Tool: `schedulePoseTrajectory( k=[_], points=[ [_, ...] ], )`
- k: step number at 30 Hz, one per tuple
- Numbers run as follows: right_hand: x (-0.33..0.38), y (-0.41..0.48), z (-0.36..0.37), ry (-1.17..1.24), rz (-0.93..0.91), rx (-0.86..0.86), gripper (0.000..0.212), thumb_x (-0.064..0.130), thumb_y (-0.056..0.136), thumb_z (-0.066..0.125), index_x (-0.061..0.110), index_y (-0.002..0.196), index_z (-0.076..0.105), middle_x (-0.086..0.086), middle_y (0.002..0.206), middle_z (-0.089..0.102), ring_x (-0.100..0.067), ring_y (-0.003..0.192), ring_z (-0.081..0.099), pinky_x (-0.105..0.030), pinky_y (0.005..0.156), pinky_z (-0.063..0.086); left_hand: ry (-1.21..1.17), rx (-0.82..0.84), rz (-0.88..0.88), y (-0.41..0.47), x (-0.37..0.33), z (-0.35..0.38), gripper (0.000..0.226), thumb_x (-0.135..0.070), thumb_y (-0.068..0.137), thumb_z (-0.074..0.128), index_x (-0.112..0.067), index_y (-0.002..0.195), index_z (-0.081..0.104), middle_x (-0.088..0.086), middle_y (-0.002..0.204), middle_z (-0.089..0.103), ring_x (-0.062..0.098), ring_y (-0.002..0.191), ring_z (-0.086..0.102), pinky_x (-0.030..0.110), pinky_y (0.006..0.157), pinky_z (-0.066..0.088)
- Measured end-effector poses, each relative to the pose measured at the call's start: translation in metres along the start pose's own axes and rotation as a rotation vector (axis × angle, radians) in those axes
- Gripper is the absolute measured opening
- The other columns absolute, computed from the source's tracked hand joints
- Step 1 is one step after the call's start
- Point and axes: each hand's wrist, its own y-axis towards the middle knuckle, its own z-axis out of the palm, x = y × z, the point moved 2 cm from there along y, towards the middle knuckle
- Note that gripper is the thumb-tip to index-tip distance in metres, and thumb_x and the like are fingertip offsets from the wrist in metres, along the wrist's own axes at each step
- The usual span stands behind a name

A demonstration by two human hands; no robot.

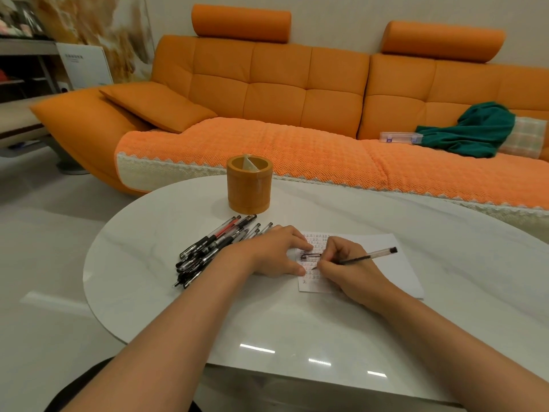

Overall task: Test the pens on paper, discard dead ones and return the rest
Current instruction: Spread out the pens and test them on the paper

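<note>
Your right grip [347, 270] was curled round a clear-barrelled pen [366, 257], pinching it low down near the point. The pen's tip touched the sheet of paper [395, 275] and its black end pointed up and away to your right. The tip sat among rows of small written marks [315, 242] that filled the left part of the sheet.

Your left grip [276, 251] lay spread and fairly flat, with its fingers and thumb pressing on the left edge of the paper and nothing clasped in it. A black pen cap [311, 256] lay on the paper between that thumb and those fingers; I could not tell if they touched it.

Just left of your left wrist lay a loose heap of pens [212, 249] on the white marbled surface [166, 292], mostly black, one with red in it. Beyond the heap stood an orange round pen holder [249, 185], upright, with a divider across its mouth.

Behind the surface ran an orange sofa [267, 84]. On its right seat lay a green garment [475, 129], with a clear plastic box [401, 137] just beside it.
</note>
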Motion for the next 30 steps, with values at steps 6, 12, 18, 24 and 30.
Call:
schedulePoseTrajectory(
  k=[6, 12, 18, 24, 30],
  points=[
    [0.008, 0.002, -0.013, 0.002, -0.038, -0.109, 0.017, 0.0, 0.091, 0.066, 0.014, 0.091, 0.075, 0.009, 0.07, 0.07, -0.008, 0.055, 0.056, -0.018, 0.051, 0.044, -0.036, -0.006, 0.003, -0.001, 0.001, -0.001, 0.057, -0.046, 0.09, 0.069, -0.04, 0.143, 0.049, -0.016, 0.144, 0.039, 0.009, 0.136, 0.03, 0.04, 0.115, 0.029],
    [0.01, 0.008, -0.038, 0.124, 0.052, -0.088, 0.042, -0.004, 0.104, 0.037, 0.019, 0.131, 0.059, -0.013, 0.107, 0.071, -0.024, 0.068, 0.066, -0.035, 0.051, 0.053, -0.078, -0.122, -0.015, 0.0, -0.004, 0.002, 0.041, -0.046, 0.091, 0.066, -0.039, 0.13, 0.061, -0.015, 0.134, 0.049, 0.009, 0.128, 0.04, 0.039, 0.109, 0.037],
    [0.017, 0.014, -0.046, 0.327, 0.16, -0.099, 0.043, -0.006, 0.102, 0.029, 0.011, 0.117, 0.066, -0.016, 0.101, 0.063, -0.026, 0.059, 0.059, -0.037, 0.052, 0.053, 0.011, -0.263, -0.015, 0.002, -0.014, 0.008, 0.018, -0.036, 0.096, 0.062, -0.034, 0.113, 0.069, -0.012, 0.123, 0.057, 0.01, 0.117, 0.046, 0.036, 0.101, 0.043],
    [0.01, 0.019, -0.054, -0.472, 0.03, -0.121, 0.026, 0.018, 0.099, 0.053, 0.039, 0.114, 0.056, 0.016, 0.092, 0.072, -0.005, 0.074, 0.056, -0.029, 0.068, 0.047, -0.023, -0.416, -0.078, -0.001, -0.016, 0.001, 0.021, -0.035, 0.101, 0.052, -0.036, 0.114, 0.069, -0.013, 0.106, 0.064, 0.005, 0.099, 0.053, 0.032, 0.086, 0.048],
    [0.008, 0.018, -0.053, -0.656, -0.008, -0.068, 0.028, 0.018, 0.098, 0.053, 0.04, 0.109, 0.068, 0.02, 0.096, 0.071, -0.001, 0.084, 0.057, -0.022, 0.069, 0.04, -0.1, -0.424, -0.113, -0.002, -0.012, -0.003, 0.02, -0.034, 0.103, 0.05, -0.036, 0.111, 0.069, -0.018, 0.1, 0.067, 0.003, 0.094, 0.055, 0.033, 0.082, 0.051]
  ],
)
